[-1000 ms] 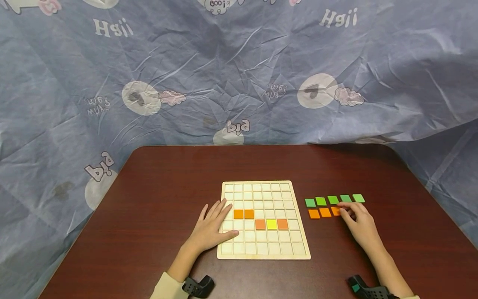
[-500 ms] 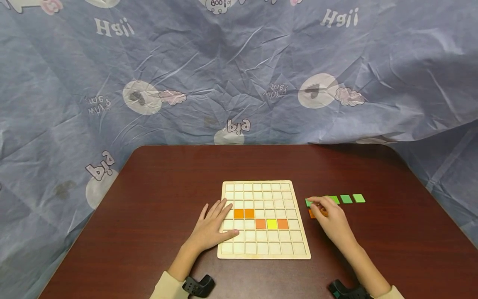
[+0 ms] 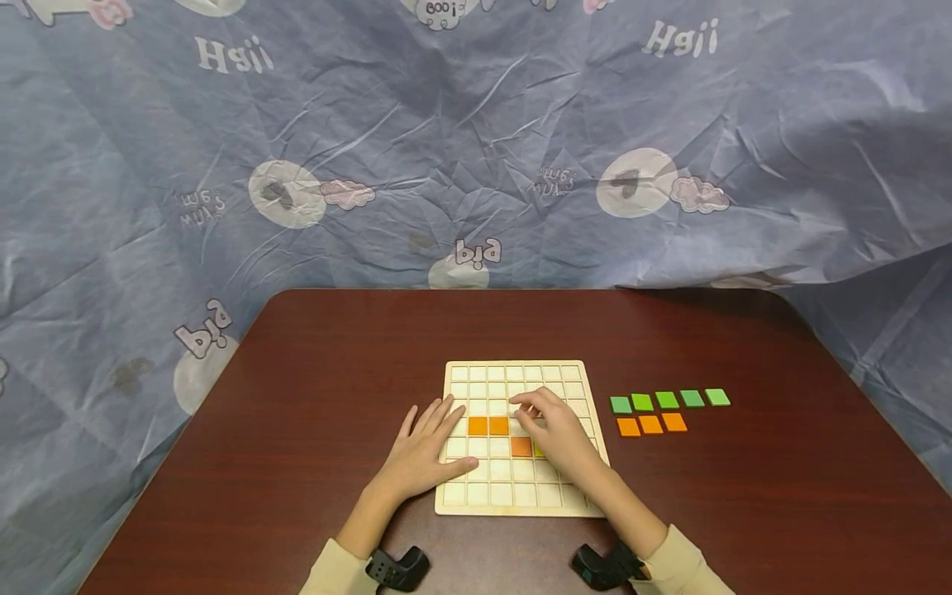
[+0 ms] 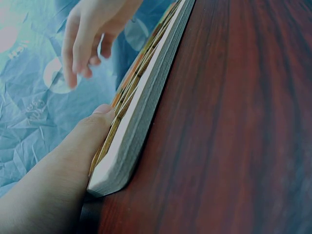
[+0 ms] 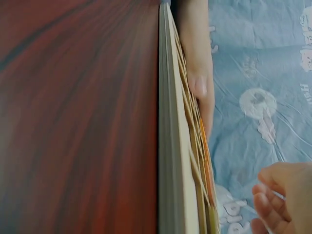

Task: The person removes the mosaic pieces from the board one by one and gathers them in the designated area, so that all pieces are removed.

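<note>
A pale wooden grid board (image 3: 476,483) lies on the table. In the head view my left hand (image 3: 420,454) rests with spread fingers on its left edge; the left wrist view shows the thumb (image 4: 83,136) along the rim. Two orange tiles (image 3: 487,426) sit in cells beside the left fingertips. Above the board's middle hovers my right hand (image 3: 554,430), fingers loosely bent, thumb and index apart, with no tile visible between them. It partly covers a yellow tile (image 3: 539,449); a darker orange tile (image 3: 521,447) shows beside it.
Right of the board, several green tiles (image 3: 667,400) lie in a row behind a row of three orange tiles (image 3: 650,425). The dark red-brown table (image 3: 357,355) ends at a printed blue-grey cloth (image 3: 416,140).
My right hand has moved left from the loose tile rows to above the board, uncovering the rows. My left hand has stayed on the board.
</note>
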`<state>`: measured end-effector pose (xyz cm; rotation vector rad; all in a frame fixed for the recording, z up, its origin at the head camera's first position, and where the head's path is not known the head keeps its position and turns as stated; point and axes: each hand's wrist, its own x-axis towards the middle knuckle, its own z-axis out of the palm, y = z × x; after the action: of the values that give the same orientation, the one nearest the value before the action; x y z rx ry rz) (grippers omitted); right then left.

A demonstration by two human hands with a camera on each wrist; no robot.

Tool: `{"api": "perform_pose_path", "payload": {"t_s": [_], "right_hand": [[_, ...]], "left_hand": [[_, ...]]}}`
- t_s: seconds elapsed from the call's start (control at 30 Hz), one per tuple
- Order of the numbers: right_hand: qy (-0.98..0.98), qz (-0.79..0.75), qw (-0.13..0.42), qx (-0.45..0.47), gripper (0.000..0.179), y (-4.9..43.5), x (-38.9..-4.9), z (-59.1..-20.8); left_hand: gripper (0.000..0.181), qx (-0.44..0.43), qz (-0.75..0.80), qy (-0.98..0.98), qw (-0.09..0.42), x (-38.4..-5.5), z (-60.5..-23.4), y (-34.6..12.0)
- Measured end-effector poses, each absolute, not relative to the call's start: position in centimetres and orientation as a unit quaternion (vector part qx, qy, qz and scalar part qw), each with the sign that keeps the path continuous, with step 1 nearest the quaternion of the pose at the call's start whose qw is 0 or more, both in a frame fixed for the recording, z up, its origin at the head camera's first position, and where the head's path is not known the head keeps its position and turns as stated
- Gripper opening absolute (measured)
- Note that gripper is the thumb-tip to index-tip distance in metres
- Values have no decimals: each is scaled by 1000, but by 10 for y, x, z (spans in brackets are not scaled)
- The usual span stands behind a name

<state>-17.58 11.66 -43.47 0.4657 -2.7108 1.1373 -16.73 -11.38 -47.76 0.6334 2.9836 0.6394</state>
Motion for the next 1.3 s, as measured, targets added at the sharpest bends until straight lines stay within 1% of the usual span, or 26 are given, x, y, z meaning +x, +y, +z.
{"api": "perform_pose_path", "payload": {"t_s": [0.13, 0.5, 0.67, 1.3], "right_hand": [[-906, 391, 61, 151, 17, 104, -179, -444], [-903, 394, 63, 160, 16, 98, -180, -462], [-904, 393, 52, 159, 17, 98, -181, -463], [-915, 370, 47, 152, 17, 99, -182, -464]], "left_hand": [[83, 203, 200, 958, 12, -167, -477, -113], [82, 202, 197, 959, 10, -167, -477, -113], [82, 201, 195, 960, 11, -167, -477, -113], [82, 201, 197, 960, 14, -166, -474, -112]]}}
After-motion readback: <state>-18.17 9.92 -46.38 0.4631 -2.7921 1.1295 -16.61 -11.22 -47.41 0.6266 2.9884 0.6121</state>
